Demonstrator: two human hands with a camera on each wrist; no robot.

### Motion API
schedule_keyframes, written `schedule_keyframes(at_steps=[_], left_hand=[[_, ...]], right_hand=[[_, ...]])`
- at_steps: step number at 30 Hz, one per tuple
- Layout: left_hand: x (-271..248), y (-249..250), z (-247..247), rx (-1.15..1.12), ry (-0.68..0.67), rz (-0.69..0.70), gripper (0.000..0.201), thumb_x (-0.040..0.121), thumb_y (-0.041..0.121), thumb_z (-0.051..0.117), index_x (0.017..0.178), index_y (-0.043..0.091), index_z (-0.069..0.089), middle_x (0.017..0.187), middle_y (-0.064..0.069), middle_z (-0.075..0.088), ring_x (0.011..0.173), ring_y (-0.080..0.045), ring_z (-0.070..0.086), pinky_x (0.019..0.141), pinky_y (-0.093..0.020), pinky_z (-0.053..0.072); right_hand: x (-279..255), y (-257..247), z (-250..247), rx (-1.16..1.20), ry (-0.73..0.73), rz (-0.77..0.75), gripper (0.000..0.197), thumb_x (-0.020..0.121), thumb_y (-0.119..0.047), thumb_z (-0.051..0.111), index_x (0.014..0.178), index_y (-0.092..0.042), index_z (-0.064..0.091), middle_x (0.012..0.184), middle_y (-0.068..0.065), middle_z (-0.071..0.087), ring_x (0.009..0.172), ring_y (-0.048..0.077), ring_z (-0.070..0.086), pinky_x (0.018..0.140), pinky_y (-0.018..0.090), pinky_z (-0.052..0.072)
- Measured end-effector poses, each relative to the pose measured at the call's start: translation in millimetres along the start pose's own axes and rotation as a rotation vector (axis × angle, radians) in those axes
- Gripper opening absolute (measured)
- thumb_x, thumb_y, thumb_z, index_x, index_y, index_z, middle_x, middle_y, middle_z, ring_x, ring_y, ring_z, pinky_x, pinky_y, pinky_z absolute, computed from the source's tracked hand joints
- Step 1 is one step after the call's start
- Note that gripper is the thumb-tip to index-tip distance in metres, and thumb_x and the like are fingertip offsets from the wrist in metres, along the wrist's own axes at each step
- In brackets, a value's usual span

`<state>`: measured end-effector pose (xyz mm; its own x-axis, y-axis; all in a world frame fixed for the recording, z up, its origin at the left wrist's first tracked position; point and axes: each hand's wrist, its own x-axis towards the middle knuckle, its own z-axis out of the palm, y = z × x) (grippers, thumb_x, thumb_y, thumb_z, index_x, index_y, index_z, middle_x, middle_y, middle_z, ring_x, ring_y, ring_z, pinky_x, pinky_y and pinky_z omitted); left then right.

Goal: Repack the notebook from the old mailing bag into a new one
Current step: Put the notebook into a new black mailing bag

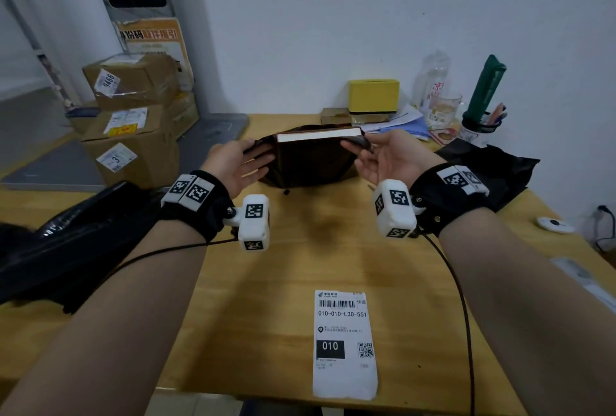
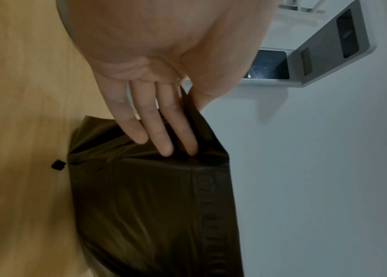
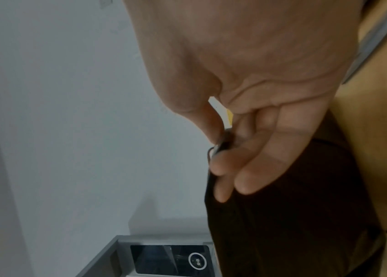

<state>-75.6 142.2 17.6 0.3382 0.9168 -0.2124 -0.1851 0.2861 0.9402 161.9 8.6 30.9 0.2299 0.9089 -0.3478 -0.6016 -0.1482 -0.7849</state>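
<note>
A notebook (image 1: 318, 134) stands upright in a dark mailing bag (image 1: 310, 168) at the middle of the wooden table; its white page edge shows above the bag's mouth. My left hand (image 1: 258, 152) pinches the bag's left rim, thumb behind and straight fingers (image 2: 164, 135) lying on the bag (image 2: 152, 206). My right hand (image 1: 355, 152) pinches the right rim between thumb and forefinger, as the right wrist view shows at the bag (image 3: 294, 206). The notebook's lower part is hidden inside the bag.
One black bag (image 1: 66, 242) lies at the table's left edge, another (image 1: 490, 172) at the right. A white shipping label (image 1: 345, 344) lies near the front edge. A yellow box (image 1: 373, 95), bottle (image 1: 433, 82) and pen cup (image 1: 476, 132) stand at the back. Cardboard boxes (image 1: 133, 115) are stacked left.
</note>
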Motion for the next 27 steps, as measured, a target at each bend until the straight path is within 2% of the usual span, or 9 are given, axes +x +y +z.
schedule_keyframes(at_steps=[3,6,9,14,18,20,24,25,27], left_hand=[[-2,5,3,-0.02,-0.013,0.01,0.031,0.104,0.019,0.048,0.133,0.009,0.053,0.09,0.0,0.079,0.084,-0.015,0.075,0.067,-0.032,0.059],[-3,10,5,-0.055,-0.02,0.028,0.033,0.104,0.02,0.048,0.135,0.009,0.053,0.093,-0.001,0.078,0.086,-0.016,0.074,0.064,-0.033,0.06],[-3,17,7,-0.099,-0.028,0.051,0.034,0.104,0.022,0.05,0.134,0.007,0.054,0.098,-0.002,0.077,0.086,-0.017,0.074,0.061,-0.034,0.06],[-5,34,14,-0.178,-0.096,0.062,0.028,0.103,0.024,0.049,0.128,0.012,0.056,0.102,0.003,0.077,0.094,-0.014,0.07,0.065,-0.037,0.06],[-1,47,22,-0.244,-0.163,0.063,0.037,0.104,0.028,0.046,0.139,0.018,0.053,0.107,0.01,0.076,0.101,-0.01,0.067,0.072,-0.038,0.059],[-2,52,28,-0.237,-0.164,0.083,0.037,0.103,0.029,0.046,0.138,0.02,0.054,0.107,0.012,0.075,0.102,-0.009,0.066,0.079,-0.042,0.056],[-6,62,38,-0.214,-0.162,0.121,0.023,0.105,0.03,0.042,0.122,0.025,0.056,0.106,0.016,0.075,0.108,-0.008,0.063,0.098,-0.065,0.04],[-8,65,40,-0.217,-0.158,0.132,0.018,0.105,0.03,0.042,0.117,0.026,0.055,0.105,0.016,0.075,0.109,-0.008,0.063,0.1,-0.071,0.034],[-10,71,44,-0.237,-0.153,0.149,0.013,0.106,0.029,0.043,0.111,0.026,0.053,0.104,0.015,0.075,0.109,-0.008,0.063,0.099,-0.077,0.028]], right_hand=[[-1,-4,4,0.051,-0.028,0.012,0.024,0.105,-0.018,0.045,0.1,-0.003,0.063,0.097,0.01,0.078,0.055,0.013,0.065,0.062,0.033,0.063],[-1,-10,6,0.016,-0.087,0.012,0.027,0.107,-0.023,0.043,0.106,-0.006,0.064,0.108,0.01,0.077,0.089,0.024,0.071,0.081,0.05,0.062],[-4,-15,10,-0.04,-0.122,-0.013,0.03,0.108,-0.028,0.04,0.115,-0.009,0.063,0.118,0.007,0.075,0.118,0.028,0.064,0.095,0.063,0.051],[-3,-20,22,-0.035,-0.105,-0.135,0.035,0.11,-0.028,0.036,0.132,-0.01,0.056,0.119,0.001,0.07,0.119,0.031,0.064,0.088,0.073,0.048],[-4,-27,31,-0.037,-0.112,-0.197,0.033,0.11,-0.029,0.033,0.118,-0.011,0.06,0.119,-0.002,0.07,0.122,0.034,0.061,0.099,0.083,0.03],[-3,-31,33,-0.029,-0.106,-0.228,0.032,0.11,-0.029,0.033,0.118,-0.013,0.059,0.128,-0.003,0.067,0.123,0.033,0.061,0.1,0.085,0.023],[2,-39,35,-0.019,-0.097,-0.284,0.039,0.109,-0.03,0.033,0.136,-0.013,0.057,0.138,-0.004,0.064,0.12,0.029,0.064,0.098,0.089,0.014],[2,-41,37,-0.02,-0.096,-0.304,0.04,0.109,-0.03,0.033,0.136,-0.013,0.057,0.137,-0.003,0.065,0.119,0.028,0.064,0.097,0.089,0.012],[3,-44,42,-0.015,-0.08,-0.35,0.036,0.11,-0.03,0.032,0.122,-0.015,0.062,0.136,-0.002,0.066,0.12,0.027,0.065,0.098,0.088,0.009]])
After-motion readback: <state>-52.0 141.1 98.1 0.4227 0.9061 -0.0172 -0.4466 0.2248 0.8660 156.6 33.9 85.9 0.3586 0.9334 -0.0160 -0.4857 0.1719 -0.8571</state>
